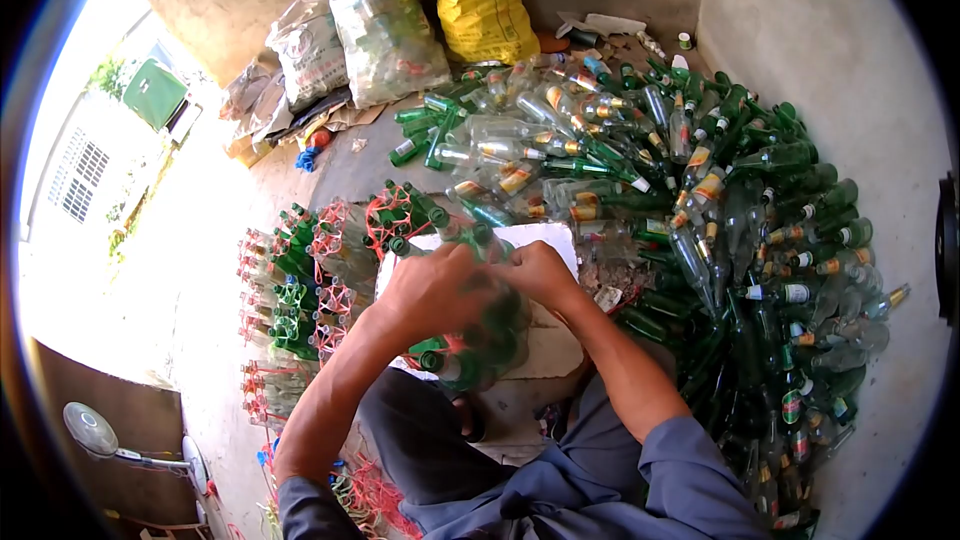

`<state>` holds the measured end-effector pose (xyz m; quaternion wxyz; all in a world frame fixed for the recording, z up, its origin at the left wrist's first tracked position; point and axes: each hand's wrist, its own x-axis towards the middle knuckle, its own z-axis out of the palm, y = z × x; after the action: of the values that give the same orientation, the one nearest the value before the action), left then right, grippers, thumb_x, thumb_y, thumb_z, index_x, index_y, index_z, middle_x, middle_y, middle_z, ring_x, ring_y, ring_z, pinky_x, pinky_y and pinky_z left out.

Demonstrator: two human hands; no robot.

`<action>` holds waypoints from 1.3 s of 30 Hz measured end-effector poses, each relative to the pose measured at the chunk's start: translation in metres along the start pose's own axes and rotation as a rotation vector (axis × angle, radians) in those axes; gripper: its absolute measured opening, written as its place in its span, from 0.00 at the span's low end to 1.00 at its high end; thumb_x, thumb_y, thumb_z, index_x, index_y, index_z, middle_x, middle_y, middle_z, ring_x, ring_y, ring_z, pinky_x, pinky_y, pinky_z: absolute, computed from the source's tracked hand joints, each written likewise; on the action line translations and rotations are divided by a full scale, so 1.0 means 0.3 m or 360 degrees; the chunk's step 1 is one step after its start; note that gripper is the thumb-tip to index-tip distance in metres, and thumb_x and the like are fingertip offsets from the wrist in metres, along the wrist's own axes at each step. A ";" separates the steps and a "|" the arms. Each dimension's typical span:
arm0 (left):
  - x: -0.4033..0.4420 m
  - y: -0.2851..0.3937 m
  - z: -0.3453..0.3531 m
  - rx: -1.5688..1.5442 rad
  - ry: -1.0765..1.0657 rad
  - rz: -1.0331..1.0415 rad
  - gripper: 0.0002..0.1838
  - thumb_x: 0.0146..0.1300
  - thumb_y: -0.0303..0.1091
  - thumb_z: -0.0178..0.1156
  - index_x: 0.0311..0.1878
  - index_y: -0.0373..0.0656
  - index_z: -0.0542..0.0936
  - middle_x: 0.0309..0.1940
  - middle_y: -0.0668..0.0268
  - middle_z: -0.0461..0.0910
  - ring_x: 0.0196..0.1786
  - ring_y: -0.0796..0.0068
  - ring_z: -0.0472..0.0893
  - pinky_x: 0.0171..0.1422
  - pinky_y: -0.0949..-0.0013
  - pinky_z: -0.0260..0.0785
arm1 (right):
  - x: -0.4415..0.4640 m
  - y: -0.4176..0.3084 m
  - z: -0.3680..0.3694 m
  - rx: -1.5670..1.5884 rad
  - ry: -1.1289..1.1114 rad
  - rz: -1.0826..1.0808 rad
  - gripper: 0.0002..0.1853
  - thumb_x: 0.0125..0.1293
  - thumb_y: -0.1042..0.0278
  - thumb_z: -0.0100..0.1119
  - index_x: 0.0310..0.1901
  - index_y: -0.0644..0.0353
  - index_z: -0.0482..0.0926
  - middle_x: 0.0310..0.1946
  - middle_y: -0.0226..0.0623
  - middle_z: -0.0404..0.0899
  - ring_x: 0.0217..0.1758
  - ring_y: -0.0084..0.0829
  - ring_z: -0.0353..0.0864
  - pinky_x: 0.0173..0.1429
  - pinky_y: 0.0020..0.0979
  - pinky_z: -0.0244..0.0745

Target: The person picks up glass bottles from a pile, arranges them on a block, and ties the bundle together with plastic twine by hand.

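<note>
A cluster of green glass bottles (500, 330) stands on a white board (548, 348) in front of my knees, partly blurred by motion. My left hand (440, 285) is curled over the bottle tops on the near left side, its fingers bent and smeared. My right hand (535, 270) is closed in a pinch at the upper right of the cluster, close to the left. What the fingers grip is hidden. Red string shows around the neck of a green bottle (437, 360) at the lower left of the cluster.
Bundles of bottles tied with red string (335, 290) stand to the left. A large heap of loose bottles (740, 230) fills the right. Filled sacks (390, 35) and a yellow sack (482, 0) line the back. Loose red string (375, 495) and a fan (90, 430) are lower left.
</note>
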<state>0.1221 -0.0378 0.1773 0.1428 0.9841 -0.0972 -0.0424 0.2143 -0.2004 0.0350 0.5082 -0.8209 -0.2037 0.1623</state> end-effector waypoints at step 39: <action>0.016 -0.232 0.087 0.0038 0.0263 -0.0403 0.11 0.61 0.34 0.57 0.42 0.47 0.85 0.30 0.51 0.84 0.38 0.48 0.85 0.45 0.50 0.76 | -0.052 -0.043 -0.140 0.0588 0.0152 0.0034 0.11 0.59 0.66 0.70 0.26 0.65 0.85 0.18 0.20 0.73 0.22 0.13 0.64 0.26 0.23 0.58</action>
<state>0.1363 0.0195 0.1321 0.1320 0.9902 0.0394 0.0223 0.2185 -0.2351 0.0657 0.6576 -0.7225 -0.1375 0.1630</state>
